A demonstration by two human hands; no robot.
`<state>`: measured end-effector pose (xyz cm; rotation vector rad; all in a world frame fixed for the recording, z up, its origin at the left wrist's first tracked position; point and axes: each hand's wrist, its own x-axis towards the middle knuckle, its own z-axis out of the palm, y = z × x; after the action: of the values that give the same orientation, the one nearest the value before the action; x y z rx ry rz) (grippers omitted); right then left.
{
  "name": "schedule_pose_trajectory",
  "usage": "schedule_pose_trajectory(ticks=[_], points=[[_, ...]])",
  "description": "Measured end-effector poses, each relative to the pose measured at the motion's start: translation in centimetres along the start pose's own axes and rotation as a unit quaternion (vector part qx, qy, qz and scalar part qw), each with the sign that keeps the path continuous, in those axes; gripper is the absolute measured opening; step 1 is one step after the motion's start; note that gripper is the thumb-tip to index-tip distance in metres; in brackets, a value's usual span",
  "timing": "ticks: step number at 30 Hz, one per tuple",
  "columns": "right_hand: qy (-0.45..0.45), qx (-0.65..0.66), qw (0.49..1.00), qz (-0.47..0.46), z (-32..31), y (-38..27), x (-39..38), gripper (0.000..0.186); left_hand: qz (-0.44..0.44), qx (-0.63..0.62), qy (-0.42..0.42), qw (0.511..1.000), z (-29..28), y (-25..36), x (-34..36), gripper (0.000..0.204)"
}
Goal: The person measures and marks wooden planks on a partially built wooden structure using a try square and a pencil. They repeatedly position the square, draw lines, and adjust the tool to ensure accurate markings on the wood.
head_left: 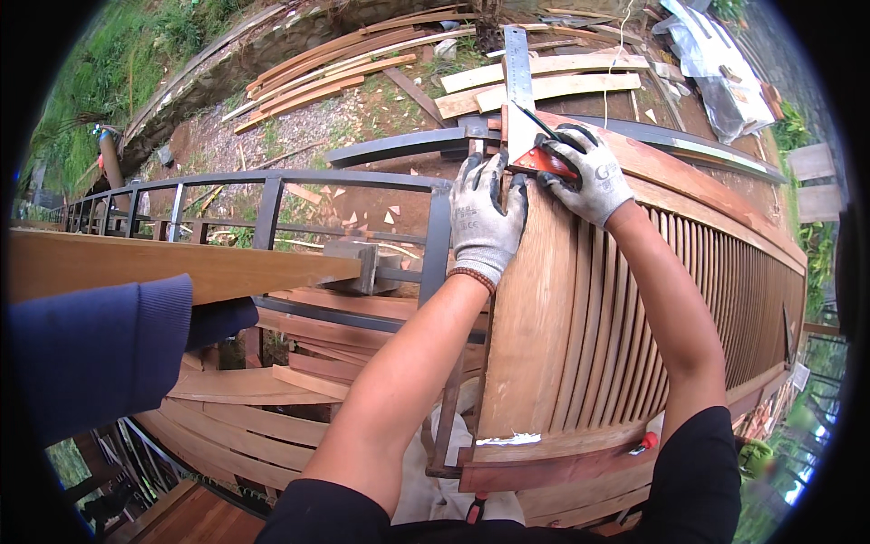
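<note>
A slatted wooden panel (pixel 526 335) lies in front of me, its slats running along its right part. Across its far left corner rests a carpenter's square with a metal blade (pixel 517 68) and a red stock (pixel 542 163). My left hand (pixel 485 222), in a white-and-black work glove, lies at that corner with fingers stretched forward and thumb apart, close to the stock. My right hand (pixel 594 177), gloved alike, is closed at the stock's right side. A dark pencil (pixel 533 118) sticks out from its fingers toward the blade. The right fingertips are partly hidden.
Dark metal framing (pixel 353 179) stands left of the panel, with a wooden beam (pixel 181 263) and a navy ribbed sleeve or cloth (pixel 100 354) nearby. Stacked boards (pixel 263 435) lie lower left. Cut strips (pixel 335 68) lie on the ground beyond. A red-handled tool (pixel 644 442) sits at the panel's near edge.
</note>
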<state>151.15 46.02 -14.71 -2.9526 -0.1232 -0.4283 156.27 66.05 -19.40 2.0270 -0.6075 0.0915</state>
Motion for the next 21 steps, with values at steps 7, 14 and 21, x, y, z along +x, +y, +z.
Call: schedule_pose_trajectory(ticks=[7,14,21], points=[[-0.07,-0.008,0.998,0.009,-0.9,-1.4,1.4,0.048,0.026,0.011,-0.015,0.999,0.0,-0.4,-0.1,0.045],[-0.094,0.025,0.995,0.014,-1.5,-0.9,2.1,0.05,0.02,-0.003,-0.003,1.0,0.1,-0.4,-0.1,0.04],[-0.085,0.028,0.996,0.023,-0.7,-0.4,1.8,0.052,-0.037,-0.052,0.009,0.998,0.2,0.2,0.3,0.035]])
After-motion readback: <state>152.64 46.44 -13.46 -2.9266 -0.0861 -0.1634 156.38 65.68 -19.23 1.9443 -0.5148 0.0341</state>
